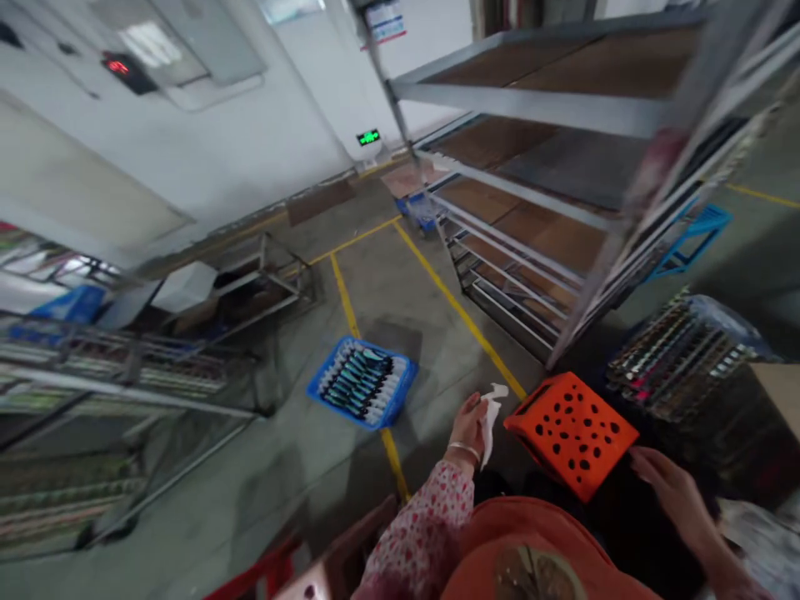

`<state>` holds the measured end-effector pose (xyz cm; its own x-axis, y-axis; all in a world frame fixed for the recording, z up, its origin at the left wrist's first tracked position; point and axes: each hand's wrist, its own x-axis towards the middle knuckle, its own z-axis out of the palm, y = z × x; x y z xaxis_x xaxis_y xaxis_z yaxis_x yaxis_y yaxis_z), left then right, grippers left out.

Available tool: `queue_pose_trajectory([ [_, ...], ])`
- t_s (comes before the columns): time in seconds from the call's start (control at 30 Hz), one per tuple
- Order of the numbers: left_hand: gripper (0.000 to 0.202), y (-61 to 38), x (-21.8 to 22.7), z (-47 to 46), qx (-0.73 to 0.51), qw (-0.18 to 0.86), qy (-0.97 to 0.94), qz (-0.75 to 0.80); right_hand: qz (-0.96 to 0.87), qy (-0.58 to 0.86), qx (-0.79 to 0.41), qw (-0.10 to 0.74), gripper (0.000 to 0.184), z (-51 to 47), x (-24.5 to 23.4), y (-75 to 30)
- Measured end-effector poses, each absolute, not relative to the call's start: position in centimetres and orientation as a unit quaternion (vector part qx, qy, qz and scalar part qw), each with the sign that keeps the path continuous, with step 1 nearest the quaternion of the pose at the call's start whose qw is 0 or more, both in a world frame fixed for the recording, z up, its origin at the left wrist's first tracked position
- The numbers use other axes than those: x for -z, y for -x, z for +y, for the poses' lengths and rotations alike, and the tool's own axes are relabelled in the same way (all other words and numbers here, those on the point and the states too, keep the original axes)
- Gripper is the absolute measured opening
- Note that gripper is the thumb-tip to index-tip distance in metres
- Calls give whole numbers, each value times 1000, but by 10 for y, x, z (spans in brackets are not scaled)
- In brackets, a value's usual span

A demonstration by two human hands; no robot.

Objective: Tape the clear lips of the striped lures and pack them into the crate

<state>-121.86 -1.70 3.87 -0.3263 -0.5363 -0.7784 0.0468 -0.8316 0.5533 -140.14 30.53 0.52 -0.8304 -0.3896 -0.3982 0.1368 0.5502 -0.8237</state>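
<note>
My left hand (465,427), with a bracelet at the wrist, is closed around a crumpled white piece of tissue or thin cloth (491,427). It is held above the floor, just left of an orange plastic stool (575,429) whose seat is full of holes. At the stool's right corner is my right hand (672,487), its fingers stretched out towards the edge. The hand looks slightly blurred, and whether it touches the stool is hard to make out. A blue basket (400,400) on the floor ahead holds rows of dark and white slender items (359,382).
A tall metal rack (543,104) with brown boards stands ahead right. Low metal carts (187,342) line the left. Rows of stacked items (681,358) and a cardboard box (778,392) are at the right. Yellow lines (459,308) mark the floor. A blue trolley (418,212) is behind the rack.
</note>
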Motion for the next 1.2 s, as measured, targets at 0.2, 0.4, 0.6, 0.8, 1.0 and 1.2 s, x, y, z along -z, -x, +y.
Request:
queue_pose_trajectory([
  [0.2, 51, 1087, -27, -101, 781, 266, -536, -178, 623, 192, 506, 565, 57, 15, -46, 1214],
  [0.4, 27, 948, -7, -161, 733, 326, -592, -84, 583, 149, 384, 700, 62, -109, -33, 1089],
  [0.6, 39, 876, -1, -201, 682, 407, -605, -52, 543, 153, 302, 768, 60, -187, -18, 1019],
  [0.8, 62, 832, -9, -295, 613, 475, -621, -111, 487, 174, 274, 811, 56, -314, -4, 949],
  [1.0, 60, 790, -24, -400, 564, 482, -661, -114, 503, 218, 244, 800, 46, -440, 7, 897],
  [1.2, 71, 746, -6, -475, 532, 499, -673, -128, 537, 303, 226, 754, 42, -525, 26, 847],
])
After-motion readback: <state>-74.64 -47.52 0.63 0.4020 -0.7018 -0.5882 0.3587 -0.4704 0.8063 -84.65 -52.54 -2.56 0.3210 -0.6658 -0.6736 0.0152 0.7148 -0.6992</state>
